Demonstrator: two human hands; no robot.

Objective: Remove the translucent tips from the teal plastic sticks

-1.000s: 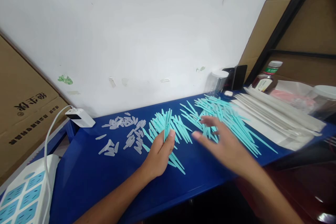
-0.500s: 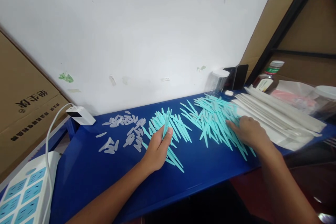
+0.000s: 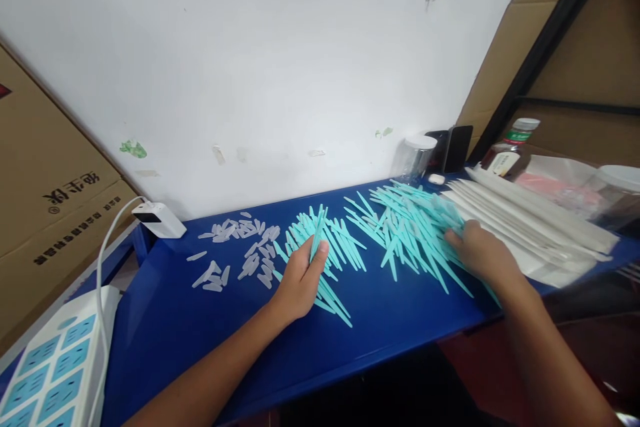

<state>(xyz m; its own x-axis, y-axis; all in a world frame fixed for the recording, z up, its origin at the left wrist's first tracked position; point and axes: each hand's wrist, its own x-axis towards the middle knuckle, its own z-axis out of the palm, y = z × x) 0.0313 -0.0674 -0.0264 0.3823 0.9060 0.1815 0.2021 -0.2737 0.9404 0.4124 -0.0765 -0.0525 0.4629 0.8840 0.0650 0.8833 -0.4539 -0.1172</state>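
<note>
My left hand (image 3: 300, 278) is closed around a few slim teal plastic sticks (image 3: 319, 230), their tips pointing up and away from me. Under and beyond it lies a smaller pile of the same tapered sticks (image 3: 345, 247). My right hand (image 3: 480, 250) is at the right edge of a larger, tangled pile of teal sticks (image 3: 410, 227). Its fingers are curled in and slightly blurred. One stick end (image 3: 493, 293) juts out below this hand, seemingly pinched in it; the fingertips are partly hidden. Small translucent plastic pieces (image 3: 260, 257) lie scattered left of the piles.
The blue table (image 3: 240, 360) meets a white wall. White flat packets (image 3: 525, 227) are stacked at right, near a bottle (image 3: 513, 147) and a lidded clear jar (image 3: 417, 157). At left are a white charger (image 3: 159, 220) with its cable and a power strip (image 3: 60, 360).
My right hand has shifted slightly right, and the stick end below it has moved right too. The left hand keeps its grip in place. The camera view has turned slightly.
</note>
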